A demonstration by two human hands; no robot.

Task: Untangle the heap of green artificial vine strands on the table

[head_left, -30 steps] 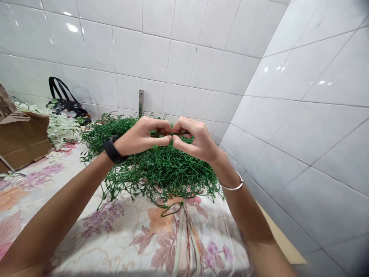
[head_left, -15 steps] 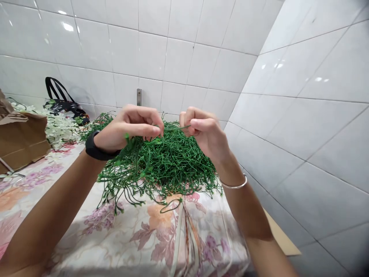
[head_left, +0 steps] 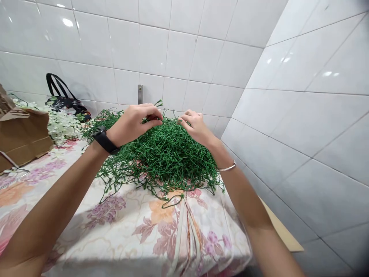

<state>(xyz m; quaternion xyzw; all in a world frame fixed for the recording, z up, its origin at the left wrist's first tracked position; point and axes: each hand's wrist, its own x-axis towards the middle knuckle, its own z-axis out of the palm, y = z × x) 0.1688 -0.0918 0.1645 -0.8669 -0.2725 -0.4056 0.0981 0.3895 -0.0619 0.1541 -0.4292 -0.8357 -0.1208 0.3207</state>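
Note:
A tangled heap of thin green artificial stems (head_left: 175,154) lies on the table in front of me. My left hand (head_left: 141,122), with a black watch on its wrist, is over the heap's left part. Its fingers curl toward the thumb, and a green stem tip (head_left: 158,103) sticks up from behind them. My right hand (head_left: 193,125) reaches into the heap's upper right side, wearing a silver bangle. Thumb and fingers come together there, with a bit of green showing between them. The fingertips of the two hands are a short gap apart.
The floral cloth (head_left: 115,238) covers the table. At the left stand a torn cardboard box (head_left: 25,134), white artificial flowers (head_left: 62,125) and a dark bag (head_left: 69,104). Several cords or ribbons (head_left: 187,234) lie at the front. Tiled walls (head_left: 196,57) close off the back and right.
Both hands have lowered toward the heap. The stem stretched between them no longer shows, nor does the bunch hanging below my left hand.

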